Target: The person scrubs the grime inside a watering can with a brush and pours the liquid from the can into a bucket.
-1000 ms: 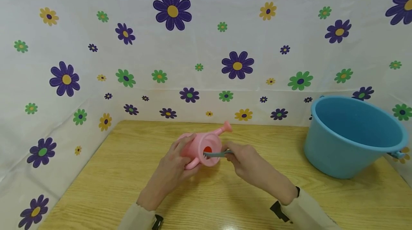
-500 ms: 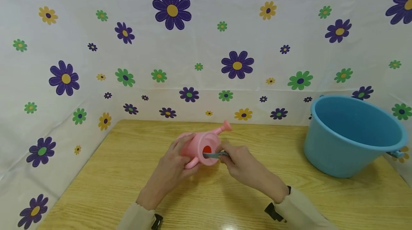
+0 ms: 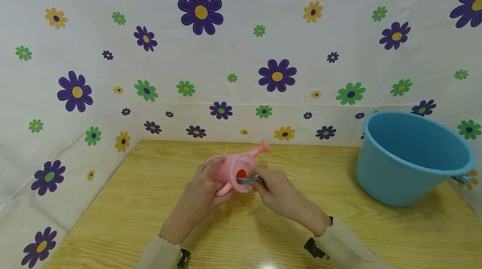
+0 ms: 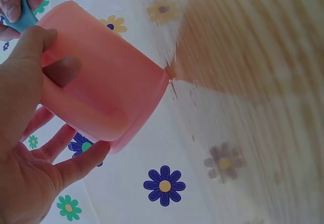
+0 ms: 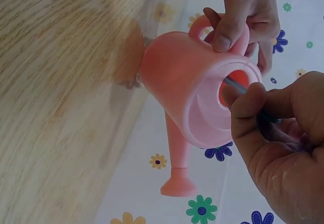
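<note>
My left hand (image 3: 197, 195) holds a pink watering can (image 3: 227, 170), tilted so that its round opening faces me; the thumb lies by the handle. In the left wrist view the can (image 4: 109, 77) rests with its base edge at the tabletop, fingers under its side. My right hand (image 3: 280, 193) pinches a slim blue-grey handled tool (image 3: 244, 181) at the opening, and the far end of that tool is hidden inside the can. The right wrist view shows the spout (image 5: 177, 145) pointing away and a red-orange glow within the opening.
A large light-blue bucket (image 3: 395, 177) stands at the right of the wooden table (image 3: 150, 177). White cloth (image 3: 233, 51) with printed flowers rises behind the table and along both sides.
My right hand has moved left, up to the opening, and the blue-grey tool has gone further into the can. The left hand and the can have hardly moved.
</note>
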Demonstrator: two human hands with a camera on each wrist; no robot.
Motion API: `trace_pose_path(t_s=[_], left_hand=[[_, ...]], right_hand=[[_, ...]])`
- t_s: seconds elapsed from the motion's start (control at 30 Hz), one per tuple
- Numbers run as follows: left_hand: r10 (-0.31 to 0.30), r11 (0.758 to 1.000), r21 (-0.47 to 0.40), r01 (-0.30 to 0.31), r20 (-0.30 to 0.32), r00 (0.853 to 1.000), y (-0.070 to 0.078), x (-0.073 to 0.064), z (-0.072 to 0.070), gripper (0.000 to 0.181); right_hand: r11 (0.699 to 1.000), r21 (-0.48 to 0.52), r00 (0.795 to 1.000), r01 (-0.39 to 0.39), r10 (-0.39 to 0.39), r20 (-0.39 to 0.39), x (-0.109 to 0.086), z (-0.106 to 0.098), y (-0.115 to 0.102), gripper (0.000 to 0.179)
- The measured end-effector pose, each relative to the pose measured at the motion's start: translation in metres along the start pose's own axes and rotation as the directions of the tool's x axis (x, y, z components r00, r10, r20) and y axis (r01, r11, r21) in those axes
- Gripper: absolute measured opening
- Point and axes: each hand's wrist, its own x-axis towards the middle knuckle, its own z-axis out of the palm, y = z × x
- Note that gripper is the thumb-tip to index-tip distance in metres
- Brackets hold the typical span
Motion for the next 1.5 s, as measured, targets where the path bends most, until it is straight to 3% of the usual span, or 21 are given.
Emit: trace_pose_path(t_s=[0.57,1.2,1.5], left_hand=[[0.012,1.0,0.008,-0.012,-0.011,1.0,-0.001,-0.002,0.001,0.04],[-0.019,1.0,-0.003,0.019,-0.002,1.0,0.0,-0.002,0.001,0.037],[-0.006,1.0,-0.002,0.006,-0.008,1.0,0.0,-0.002,0.0,0.037]], right_hand=[[0.994,0.044,0.995,-0.098,0.098,0.014,0.003,0.004,-0.001,0.01],[0.946,0.201,0.967,-0.254,0.24,0.09,-0.006,-0.024,-0.014,0.011],[0.93,0.243,0.96,-0.277,0.259,0.103,-0.01,-0.032,-0.015,0.01]])
